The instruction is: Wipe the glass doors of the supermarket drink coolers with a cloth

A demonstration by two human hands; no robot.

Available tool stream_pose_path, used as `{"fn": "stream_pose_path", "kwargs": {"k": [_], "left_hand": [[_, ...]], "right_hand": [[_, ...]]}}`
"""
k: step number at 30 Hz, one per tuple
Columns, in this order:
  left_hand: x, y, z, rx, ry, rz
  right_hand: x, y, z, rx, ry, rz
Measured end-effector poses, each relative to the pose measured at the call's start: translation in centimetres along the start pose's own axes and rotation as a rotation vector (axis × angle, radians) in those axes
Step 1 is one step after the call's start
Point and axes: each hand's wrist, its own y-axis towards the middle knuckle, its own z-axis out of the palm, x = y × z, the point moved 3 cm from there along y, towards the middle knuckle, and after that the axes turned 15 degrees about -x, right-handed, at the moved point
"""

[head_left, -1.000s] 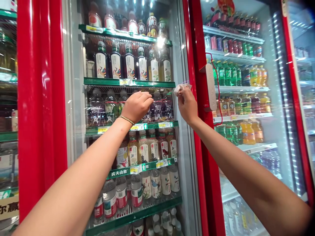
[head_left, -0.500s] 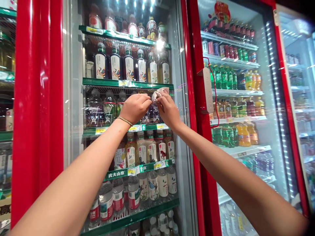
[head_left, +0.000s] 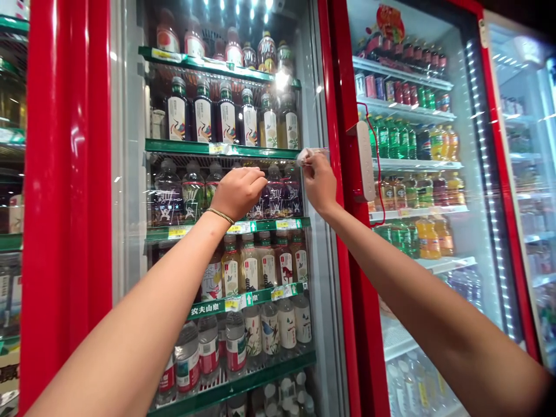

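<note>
My right hand (head_left: 320, 180) pinches a crumpled whitish cloth or tissue (head_left: 306, 155) against the glass door (head_left: 313, 249) of a red-framed drinks cooler, close to the door's right edge. My left hand (head_left: 241, 190), with a thin cord bracelet (head_left: 220, 215) at the wrist, is up at the middle of the same glass. Its fingers are curled together, and whatever they may hold is hidden. Behind the glass, between the hands, stand dark drink bottles (head_left: 275, 191) on a green-edged shelf (head_left: 278, 225).
Red frame posts (head_left: 65, 191) flank the door. To the right, a white box-like fixture (head_left: 365, 161) with a red cord (head_left: 380, 174) sticks out on the red frame. Beyond it is another lit cooler with green bottles (head_left: 393, 138) and cans.
My right hand has moved right across the glass with the crumpled cloth, away from my left hand, uncovering bottles between them. My left hand stays nearly in place.
</note>
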Motion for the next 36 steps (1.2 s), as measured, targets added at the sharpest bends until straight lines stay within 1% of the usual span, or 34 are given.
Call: {"fn": "stream_pose_path", "kwargs": {"k": [2, 4, 6, 8, 11, 13, 15, 16, 18, 20, 22, 23, 24, 25, 26, 28, 30, 32, 34, 36], "left_hand": [[0.0, 0.0, -0.1, -0.006, -0.001, -0.001], [0.0, 0.0, -0.1, -0.012, -0.003, -0.009], [0.0, 0.0, -0.2, -0.018, 0.004, -0.015], [0.0, 0.0, -0.3, -0.022, 0.014, -0.011], [0.0, -0.2, -0.2, -0.027, 0.015, 0.008], [0.0, -0.2, -0.2, -0.028, 0.009, 0.011], [0.1, -0.3, -0.1, -0.030, 0.003, 0.008], [0.1, -0.3, 0.0, -0.033, 0.002, 0.008], [0.1, -0.2, 0.0, -0.040, 0.011, 0.012], [0.0, -0.2, -0.1, -0.042, 0.020, 0.017], [0.0, -0.2, -0.1, -0.034, 0.015, 0.013], [0.1, -0.2, -0.2, -0.028, 0.010, 0.007], [0.1, -0.2, -0.2, -0.021, 0.005, 0.002], [0.1, -0.2, -0.2, -0.016, 0.002, -0.005], [0.1, -0.2, -0.2, -0.013, -0.001, -0.010], [0.1, -0.2, -0.2, -0.014, -0.001, -0.010], [0.1, -0.2, -0.2, -0.023, 0.007, 0.003], [0.1, -0.2, -0.1, -0.035, 0.025, 0.024], [0.1, -0.2, -0.1, -0.038, 0.038, 0.039], [0.1, -0.2, -0.1, -0.036, 0.044, 0.046]], "right_hand": [[2.5, -0.2, 1.2, 0.075, 0.035, -0.047], [4.6, -0.7, 1.8, 0.122, 0.079, -0.118], [5.4, -1.0, 1.8, 0.178, 0.106, -0.198], [4.3, -0.9, 1.2, 0.192, 0.091, -0.206], [0.3, 0.0, -0.5, 0.097, 0.002, -0.078], [-2.0, 0.4, -1.6, 0.050, -0.028, -0.040], [-3.0, 0.5, -2.2, 0.025, -0.039, -0.024], [-2.9, 0.4, -2.2, 0.016, -0.043, -0.011], [-1.5, 0.1, -1.5, 0.022, -0.039, 0.013], [1.2, -0.6, -0.3, 0.078, -0.007, -0.002], [4.0, -1.3, 0.7, 0.153, 0.052, -0.089], [5.1, -1.7, 1.0, 0.176, 0.078, -0.127], [5.7, -1.9, 1.1, 0.201, 0.102, -0.168], [5.8, -2.0, 0.9, 0.219, 0.117, -0.198], [5.3, -2.0, 0.6, 0.227, 0.119, -0.209], [2.9, -1.7, -0.5, 0.207, 0.086, -0.171], [-0.3, -1.2, -2.0, 0.121, 0.016, -0.074], [-2.8, -1.0, -3.2, 0.056, -0.031, -0.019], [-3.6, -1.0, -3.7, 0.016, -0.062, 0.022], [-2.6, -1.3, -3.1, 0.016, -0.063, 0.046]]}}
